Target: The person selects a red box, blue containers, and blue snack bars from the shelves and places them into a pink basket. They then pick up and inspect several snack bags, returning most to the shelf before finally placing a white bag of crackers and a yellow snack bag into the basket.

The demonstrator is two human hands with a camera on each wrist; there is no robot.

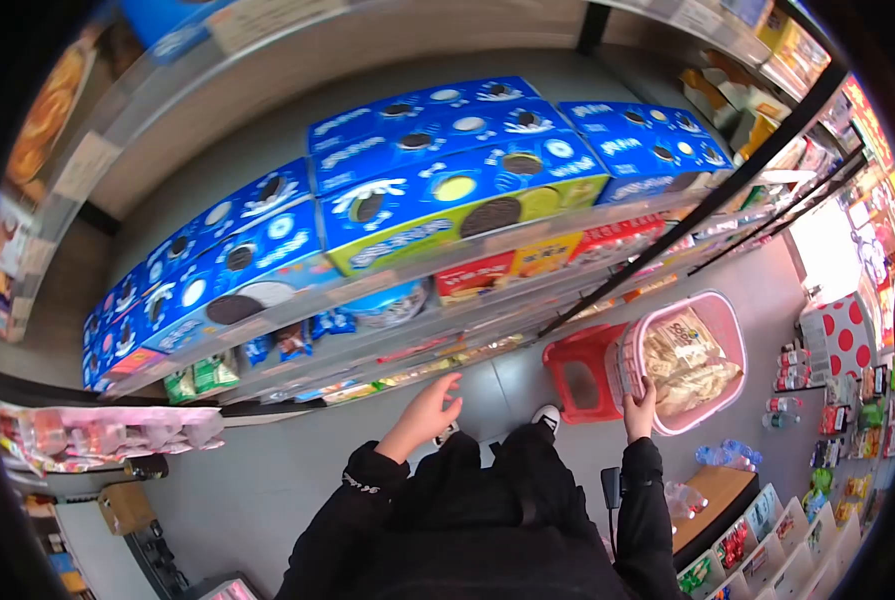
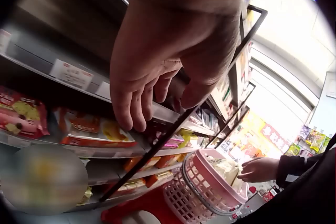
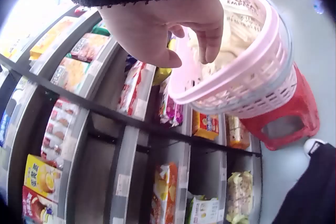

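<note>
"Where's the head camera?"
"High, facing forward and down over the left hand (image 1: pixel 422 418) and right hand (image 1: pixel 640 412)."
"The wrist ones?"
"Nearer, each looking past its hand toward shelves (image 2: pixel 39 50); both share the pink basket (image 3: pixel 239 79)."

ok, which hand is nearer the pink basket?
Right: the right hand is at the rim of the pink basket; the left hand is well apart, leftward in the head view.
</note>
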